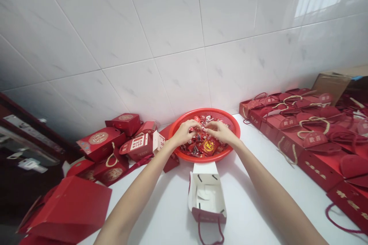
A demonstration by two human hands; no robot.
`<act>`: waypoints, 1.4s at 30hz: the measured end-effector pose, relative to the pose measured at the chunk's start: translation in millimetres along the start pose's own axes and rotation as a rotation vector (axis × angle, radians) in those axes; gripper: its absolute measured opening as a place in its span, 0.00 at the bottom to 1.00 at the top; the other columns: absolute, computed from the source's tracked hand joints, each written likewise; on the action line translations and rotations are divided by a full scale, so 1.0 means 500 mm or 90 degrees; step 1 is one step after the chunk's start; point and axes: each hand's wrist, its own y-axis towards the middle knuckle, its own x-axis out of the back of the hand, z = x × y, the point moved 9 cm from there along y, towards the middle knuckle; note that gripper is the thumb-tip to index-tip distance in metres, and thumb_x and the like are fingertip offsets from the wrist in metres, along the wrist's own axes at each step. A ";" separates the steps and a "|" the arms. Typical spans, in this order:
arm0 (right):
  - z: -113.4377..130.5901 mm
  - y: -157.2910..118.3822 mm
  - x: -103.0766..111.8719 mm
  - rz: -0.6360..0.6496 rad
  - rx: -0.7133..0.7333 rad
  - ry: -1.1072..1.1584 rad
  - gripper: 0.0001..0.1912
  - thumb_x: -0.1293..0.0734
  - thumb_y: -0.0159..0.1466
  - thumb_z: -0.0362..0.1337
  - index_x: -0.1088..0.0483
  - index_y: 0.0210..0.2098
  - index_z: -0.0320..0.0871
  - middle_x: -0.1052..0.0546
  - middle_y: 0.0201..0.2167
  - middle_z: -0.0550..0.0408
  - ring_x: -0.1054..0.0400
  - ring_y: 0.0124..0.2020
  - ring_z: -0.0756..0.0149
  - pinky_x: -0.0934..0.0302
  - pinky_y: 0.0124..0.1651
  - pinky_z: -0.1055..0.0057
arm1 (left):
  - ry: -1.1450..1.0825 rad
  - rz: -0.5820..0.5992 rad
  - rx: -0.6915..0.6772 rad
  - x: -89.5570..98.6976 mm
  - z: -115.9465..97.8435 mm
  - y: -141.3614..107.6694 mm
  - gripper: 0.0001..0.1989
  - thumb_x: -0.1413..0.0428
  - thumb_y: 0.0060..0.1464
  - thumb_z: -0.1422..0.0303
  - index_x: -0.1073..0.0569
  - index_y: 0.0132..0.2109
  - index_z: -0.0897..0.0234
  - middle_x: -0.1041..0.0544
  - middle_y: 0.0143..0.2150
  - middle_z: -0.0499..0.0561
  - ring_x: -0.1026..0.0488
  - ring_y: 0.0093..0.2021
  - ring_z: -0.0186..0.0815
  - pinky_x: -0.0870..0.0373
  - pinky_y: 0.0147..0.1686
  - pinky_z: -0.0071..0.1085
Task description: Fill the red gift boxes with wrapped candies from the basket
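A red plastic basket (169, 138) full of small wrapped candies (198, 147) stands against the wall. Both hands reach into it, close together over the candies. My left hand (186, 132) has its fingers curled in toward the thumb at the basket's middle. Facing it, my right hand (220, 131) bends its fingers and thumb inward in a pinch. What lies between the fingertips is too small to make out. In front of the basket lies an open gift box (211, 199), white inside, its dark red cord handle toward me; I see no candy in it.
Closed red gift boxes with cord handles (287, 122) stand in rows on the right. More red boxes (100, 141) are heaped on the left, with a large one (71, 206) nearest me. A cardboard carton (330, 84) sits at the far right. A tiled wall (178, 72) bounds the white table (169, 206).
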 end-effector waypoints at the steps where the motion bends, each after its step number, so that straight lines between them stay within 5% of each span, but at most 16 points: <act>1: 0.000 0.000 -0.001 0.006 -0.002 0.005 0.11 0.34 0.64 0.39 0.24 0.40 0.39 0.19 0.35 0.49 0.26 0.35 0.61 0.35 0.38 0.68 | 0.008 0.003 -0.011 0.002 -0.003 -0.001 0.17 0.47 0.50 0.81 0.20 0.43 0.61 0.21 0.47 0.52 0.26 0.51 0.41 0.32 0.56 0.36; 5: 0.002 -0.001 0.002 -0.005 -0.015 -0.021 0.08 0.33 0.63 0.35 0.24 0.39 0.39 0.19 0.37 0.49 0.26 0.35 0.62 0.36 0.39 0.68 | 0.154 0.140 0.094 -0.015 0.040 -0.012 0.26 0.49 0.46 0.83 0.21 0.50 0.60 0.22 0.54 0.54 0.28 0.56 0.43 0.34 0.58 0.35; 9: 0.000 -0.001 0.001 -0.003 -0.017 -0.045 0.07 0.33 0.62 0.34 0.24 0.38 0.39 0.19 0.38 0.49 0.26 0.37 0.62 0.35 0.42 0.67 | 0.214 0.313 0.208 -0.052 0.099 -0.035 0.20 0.40 0.37 0.80 0.18 0.40 0.61 0.17 0.40 0.54 0.21 0.41 0.46 0.27 0.42 0.33; 14: -0.006 -0.002 -0.004 0.011 -0.002 -0.053 0.07 0.32 0.61 0.36 0.23 0.37 0.41 0.19 0.36 0.50 0.26 0.37 0.61 0.34 0.41 0.67 | 0.212 0.390 0.260 -0.107 0.126 -0.035 0.24 0.35 0.28 0.77 0.19 0.40 0.61 0.18 0.37 0.55 0.23 0.37 0.47 0.29 0.35 0.32; 18: -0.009 -0.002 -0.004 0.007 0.010 -0.048 0.06 0.32 0.61 0.35 0.23 0.36 0.42 0.19 0.36 0.51 0.26 0.37 0.60 0.35 0.40 0.67 | 0.162 0.366 0.277 -0.119 0.130 -0.033 0.16 0.38 0.30 0.79 0.21 0.32 0.63 0.21 0.29 0.52 0.25 0.32 0.43 0.31 0.33 0.31; 22: -0.009 -0.001 -0.005 0.010 0.010 -0.027 0.06 0.32 0.61 0.35 0.23 0.37 0.42 0.19 0.37 0.51 0.26 0.40 0.59 0.35 0.43 0.66 | 0.037 0.295 0.246 -0.094 0.116 -0.038 0.17 0.37 0.32 0.78 0.21 0.36 0.63 0.25 0.26 0.45 0.27 0.29 0.37 0.31 0.31 0.27; 27: -0.010 -0.001 -0.005 0.012 -0.002 0.017 0.07 0.32 0.61 0.35 0.24 0.38 0.43 0.19 0.39 0.51 0.25 0.39 0.59 0.35 0.43 0.65 | -0.132 0.152 0.174 -0.045 0.076 -0.033 0.23 0.38 0.43 0.72 0.25 0.50 0.66 0.22 0.41 0.52 0.24 0.39 0.38 0.27 0.37 0.30; 32: -0.008 -0.008 -0.018 0.065 -0.038 0.178 0.14 0.31 0.63 0.45 0.26 0.44 0.43 0.20 0.36 0.52 0.25 0.30 0.62 0.32 0.38 0.65 | -0.374 0.013 0.103 -0.015 0.030 -0.022 0.23 0.33 0.41 0.68 0.25 0.47 0.65 0.22 0.46 0.53 0.23 0.44 0.42 0.25 0.44 0.36; 36: 0.007 -0.014 -0.016 0.084 -0.030 0.277 0.20 0.26 0.56 0.49 0.27 0.43 0.44 0.21 0.35 0.53 0.26 0.32 0.62 0.31 0.38 0.65 | -0.443 -0.024 0.105 -0.020 0.019 -0.019 0.29 0.31 0.41 0.66 0.26 0.52 0.62 0.25 0.57 0.57 0.26 0.55 0.47 0.26 0.51 0.41; 42: -0.017 -0.013 0.020 -0.047 -0.073 0.354 0.24 0.21 0.45 0.45 0.35 0.31 0.45 0.24 0.29 0.60 0.29 0.30 0.67 0.35 0.32 0.70 | -0.568 -0.014 0.171 -0.048 0.042 -0.023 0.42 0.29 0.38 0.69 0.32 0.63 0.60 0.26 0.60 0.59 0.28 0.58 0.49 0.32 0.58 0.47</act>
